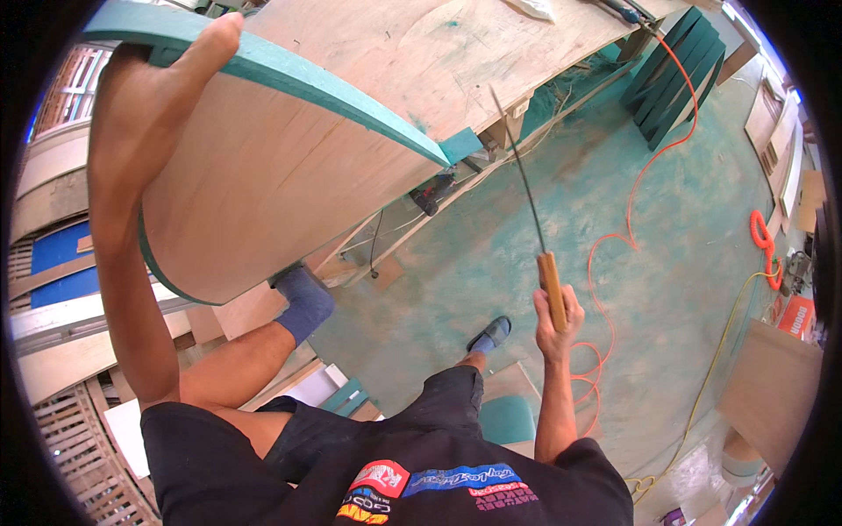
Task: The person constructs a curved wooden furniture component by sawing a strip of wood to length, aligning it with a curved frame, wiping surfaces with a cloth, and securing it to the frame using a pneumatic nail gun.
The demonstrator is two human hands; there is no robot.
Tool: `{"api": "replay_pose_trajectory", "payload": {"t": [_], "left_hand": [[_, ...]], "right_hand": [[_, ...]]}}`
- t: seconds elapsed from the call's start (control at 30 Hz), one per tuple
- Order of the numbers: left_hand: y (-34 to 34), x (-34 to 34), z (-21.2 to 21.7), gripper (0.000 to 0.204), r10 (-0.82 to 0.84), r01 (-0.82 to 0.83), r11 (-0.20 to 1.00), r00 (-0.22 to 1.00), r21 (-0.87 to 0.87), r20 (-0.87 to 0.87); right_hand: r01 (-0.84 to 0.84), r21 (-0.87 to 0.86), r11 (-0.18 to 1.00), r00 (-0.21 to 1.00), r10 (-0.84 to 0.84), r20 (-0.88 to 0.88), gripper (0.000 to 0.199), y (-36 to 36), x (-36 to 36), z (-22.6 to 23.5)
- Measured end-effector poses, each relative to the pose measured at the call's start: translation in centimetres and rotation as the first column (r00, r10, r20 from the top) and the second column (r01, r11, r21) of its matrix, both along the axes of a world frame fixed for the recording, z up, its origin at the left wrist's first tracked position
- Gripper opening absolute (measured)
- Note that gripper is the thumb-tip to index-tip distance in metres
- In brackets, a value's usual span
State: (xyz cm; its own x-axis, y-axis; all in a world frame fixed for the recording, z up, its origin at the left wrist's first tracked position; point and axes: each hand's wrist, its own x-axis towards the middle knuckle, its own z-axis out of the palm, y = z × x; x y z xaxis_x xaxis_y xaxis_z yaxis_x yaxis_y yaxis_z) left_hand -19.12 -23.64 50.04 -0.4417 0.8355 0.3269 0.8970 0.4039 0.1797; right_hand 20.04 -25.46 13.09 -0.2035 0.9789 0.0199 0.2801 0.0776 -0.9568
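Note:
My left hand (171,74) grips the teal edge strip (324,92) of a large curved plywood panel (254,175). Its thumb lies along the strip, and the other fingers are hidden behind the edge. A short teal end piece (460,146) sticks out at the strip's right end. Out to the right, my right hand (559,320) is closed round the wooden handle of a handsaw (529,188). The thin blade shows nearly edge-on, pointing up and away, apart from the panel, with its tip near the workbench edge.
Beyond the panel stands a plywood-topped workbench (491,44); a drill (430,195) lies under it. Dark green slatted pieces (675,83) lean at the far right. An orange hose (630,210) and a yellow cord (715,377) cross the floor. Boards (53,188) are stacked at left.

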Motion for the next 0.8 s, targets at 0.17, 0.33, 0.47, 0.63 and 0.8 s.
{"api": "replay_pose_trajectory", "payload": {"t": [0.17, 0.33, 0.47, 0.63, 0.8], "left_hand": [[0.5, -2.7, -0.2, 0.071, -0.045, 0.047, 0.995, 0.999, -0.093, 0.015], [2.1, 2.5, 1.2, 0.058, -0.114, 0.101, 0.978, 0.991, 0.185, 0.064], [2.2, -1.9, 1.2, 0.073, 0.003, -0.009, 0.998, 0.995, 0.056, 0.097], [2.2, -6.0, 1.0, 0.087, -0.218, 0.217, 0.975, 0.976, 0.041, 0.029], [1.3, -7.0, 1.1, 0.094, -0.168, 0.168, 0.986, 0.984, 0.001, 0.065]], "right_hand": [[0.092, -0.035, 0.995, 0.993, -0.089, 0.074, 0.021, -2.1, 7.5, -0.1], [0.171, -0.155, 0.973, 0.985, -0.168, 0.032, 0.022, -4.9, 10.2, 1.5], [0.163, -0.237, 0.958, 0.985, -0.172, -0.020, 0.022, -6.7, 10.5, 1.2], [0.083, -0.071, 0.994, 0.996, -0.082, 0.019, 0.025, -7.9, 9.4, 1.1], [0.062, -0.135, 0.989, 0.998, -0.064, -0.008, 0.025, -8.4, 9.4, 2.3]]}}
